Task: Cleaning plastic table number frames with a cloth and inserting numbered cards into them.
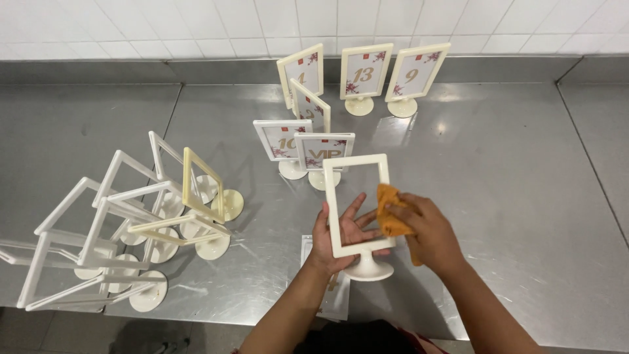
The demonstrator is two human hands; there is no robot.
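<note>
Item: cream table-sign frame [359, 204], empty, upright on its round foot on the steel counter [511, 190], near the front edge.

Left hand [341, 237]: open, palm pressed flat behind the frame, fingers spread; steadying, not clasping.

Right hand [426, 229]: closed on an orange cloth [392, 213], which touches the frame's right-hand edge.

Nearby: filled sign holders [321, 154] just behind; more in a row by the tiled wall [196, 26]; a cluster of empty frames [131, 223] at left, several leaning; a clear insert [314, 252] flat under the left wrist.

Risks, as judged: hard rubbing could tip the tall, narrow-footed frame, since the flat palm only braces it; a push backward could topple the holders behind; the insert could slide off the front edge.
</note>
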